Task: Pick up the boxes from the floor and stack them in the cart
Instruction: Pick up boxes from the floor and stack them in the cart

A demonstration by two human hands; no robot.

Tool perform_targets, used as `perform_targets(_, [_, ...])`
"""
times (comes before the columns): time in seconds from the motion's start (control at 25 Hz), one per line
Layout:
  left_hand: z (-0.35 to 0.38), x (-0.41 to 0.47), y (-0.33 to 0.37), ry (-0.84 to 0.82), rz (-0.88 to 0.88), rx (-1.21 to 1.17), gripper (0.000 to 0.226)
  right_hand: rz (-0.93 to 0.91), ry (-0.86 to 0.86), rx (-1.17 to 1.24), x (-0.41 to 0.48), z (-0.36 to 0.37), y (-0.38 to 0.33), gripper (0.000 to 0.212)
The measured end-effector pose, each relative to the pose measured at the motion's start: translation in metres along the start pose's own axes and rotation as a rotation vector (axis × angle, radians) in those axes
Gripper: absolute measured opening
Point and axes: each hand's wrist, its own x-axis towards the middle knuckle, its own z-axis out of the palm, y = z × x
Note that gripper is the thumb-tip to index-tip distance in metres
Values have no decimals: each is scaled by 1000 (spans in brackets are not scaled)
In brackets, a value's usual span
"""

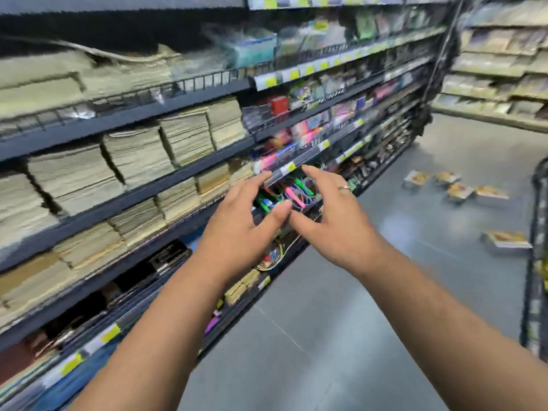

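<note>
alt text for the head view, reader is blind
The person's left hand and right hand reach forward, open and empty, in a shop aisle. Several small flat printed boxes lie scattered on the grey floor ahead to the right; dark stocked shelves line the left.

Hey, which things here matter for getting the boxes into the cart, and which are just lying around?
For the job: boxes on the floor, cart at right edge, left hand, right hand, both empty.
Just lying about: paper stacks on shelves, coloured stationery, price tags.

Head-worn view, forward-down along shelving (133,115)
</note>
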Motion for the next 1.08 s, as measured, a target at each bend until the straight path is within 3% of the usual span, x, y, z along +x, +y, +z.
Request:
perform_targets(0.32, [75,126,8,-217,186,-167,57,296,260,-75,49,-61,63,76])
perform_targets(0.6, [161,213,41,-331,247,-213,54,412,387,-95,94,-111,147,76])
perform_targets(1.08, [330,424,113,-319,186,-212,64,416,353,-70,261,-228,340,75])
